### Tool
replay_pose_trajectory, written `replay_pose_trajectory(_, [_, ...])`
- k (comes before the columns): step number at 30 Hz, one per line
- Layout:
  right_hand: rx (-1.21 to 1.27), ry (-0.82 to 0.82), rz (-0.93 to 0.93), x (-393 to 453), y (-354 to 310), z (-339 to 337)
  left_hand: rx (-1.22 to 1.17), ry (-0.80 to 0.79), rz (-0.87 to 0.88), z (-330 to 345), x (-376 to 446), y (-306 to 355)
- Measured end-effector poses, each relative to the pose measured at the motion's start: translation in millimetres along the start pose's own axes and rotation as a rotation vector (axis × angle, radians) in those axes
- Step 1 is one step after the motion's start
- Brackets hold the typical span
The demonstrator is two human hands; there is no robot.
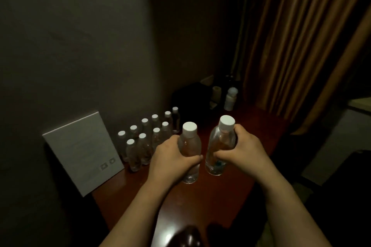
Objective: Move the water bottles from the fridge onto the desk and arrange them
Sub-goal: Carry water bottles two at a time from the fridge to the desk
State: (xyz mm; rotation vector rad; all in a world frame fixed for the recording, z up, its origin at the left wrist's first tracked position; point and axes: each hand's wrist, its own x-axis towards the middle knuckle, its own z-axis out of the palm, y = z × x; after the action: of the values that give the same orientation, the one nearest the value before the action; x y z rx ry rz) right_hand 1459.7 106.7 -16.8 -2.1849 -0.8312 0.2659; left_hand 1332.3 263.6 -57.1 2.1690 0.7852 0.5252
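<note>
Left hand: my fingers wrap one clear plastic water bottle with a white cap, upright at mid-worktop.
Right hand: clamped on a second clear white-capped bottle, just beside the first.
Rows of capped bottles: along the reddish-brown wooden worktop's back-left edge, beside a white card.

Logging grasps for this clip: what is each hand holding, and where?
Left hand grips one clear plastic white-capped water bottle around its middle; right hand grips another likewise.
</note>
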Motion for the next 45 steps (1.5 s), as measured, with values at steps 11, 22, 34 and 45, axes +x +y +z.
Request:
replay_pose_trajectory(11, [0.001,-0.378,-0.104,236,87,53,0.006,0.199,-0.347,103,171,-27])
replay_pose_trajectory(22, [0.060,-0.583,-0.111,374,165,132,-0.008,0.310,-0.664,197,279,-99])
replay_pose_trajectory(34, [0.016,-0.748,-0.092,446,194,216,-0.088,0.423,-0.798,226,331,-149])
replay_pose_trajectory(45, [0.083,-0.631,-0.201,440,205,233,-0.082,0.373,-0.760,219,335,-154])
